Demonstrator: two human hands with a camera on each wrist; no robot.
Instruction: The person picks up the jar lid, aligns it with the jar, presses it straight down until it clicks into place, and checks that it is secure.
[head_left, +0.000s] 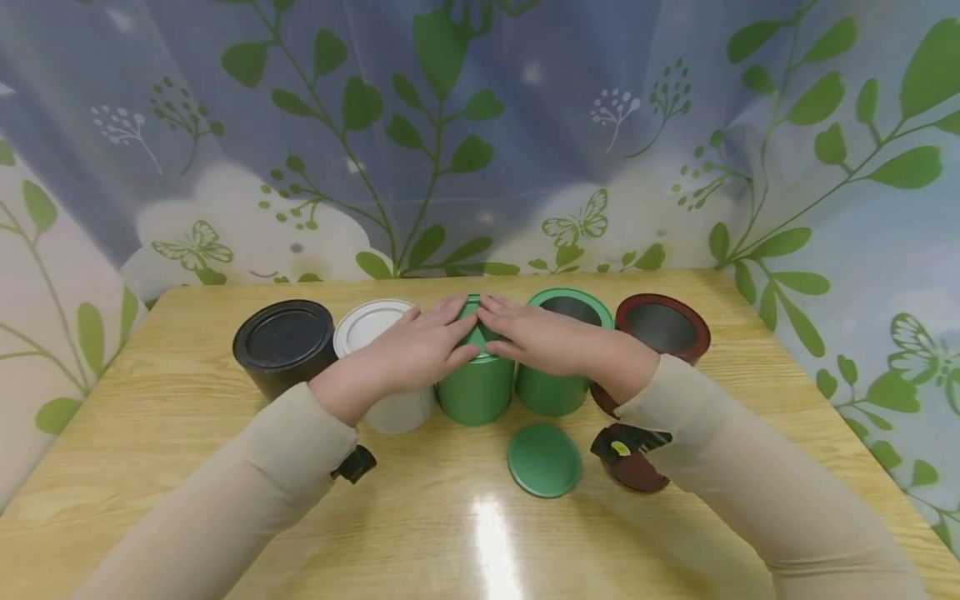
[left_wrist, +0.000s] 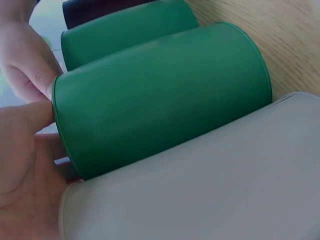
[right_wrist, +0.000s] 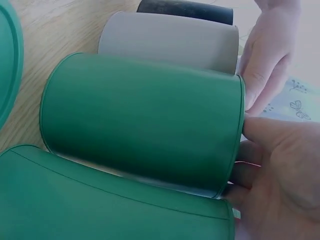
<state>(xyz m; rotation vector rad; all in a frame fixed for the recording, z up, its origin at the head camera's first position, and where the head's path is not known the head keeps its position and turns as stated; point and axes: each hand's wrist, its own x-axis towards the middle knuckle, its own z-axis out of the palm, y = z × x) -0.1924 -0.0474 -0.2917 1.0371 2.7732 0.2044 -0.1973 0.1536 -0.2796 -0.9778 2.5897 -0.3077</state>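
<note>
Head view, grip: both hands lie palm-down on the top of the closed green tin (head_left: 475, 387), fingers straight and pressed flat on its lid, fingertips of the two hands almost meeting over the middle
Left hand (head_left: 420, 350): comes in over the white tin, fingers spread on the left half of the green lid; the left wrist view shows the thumb at the lid's rim
Right hand (head_left: 536, 337): comes in over the open green tin, fingers flat on the right half of the same lid; the right wrist view shows fingers against the lid's edge
Closed green tin: upright in the middle of a row of five tins on the wooden table (head_left: 187, 433), touching its neighbours on both sides
White tin (head_left: 371, 329): just left of it, lid on, partly under the left wrist
Black tin (head_left: 283, 346): at the left end of the row, lid on
Open green tin (head_left: 566, 354): just right of the closed one, no lid
Dark red tin (head_left: 663, 329): at the right end, open
Green lid (head_left: 543, 460): flat on the table in front of the row
Dark red lid (head_left: 637, 472): beside the green lid, partly under the right sleeve
Backdrop: curtain (head_left: 525, 125) printed with green leaves and butterflies
</note>
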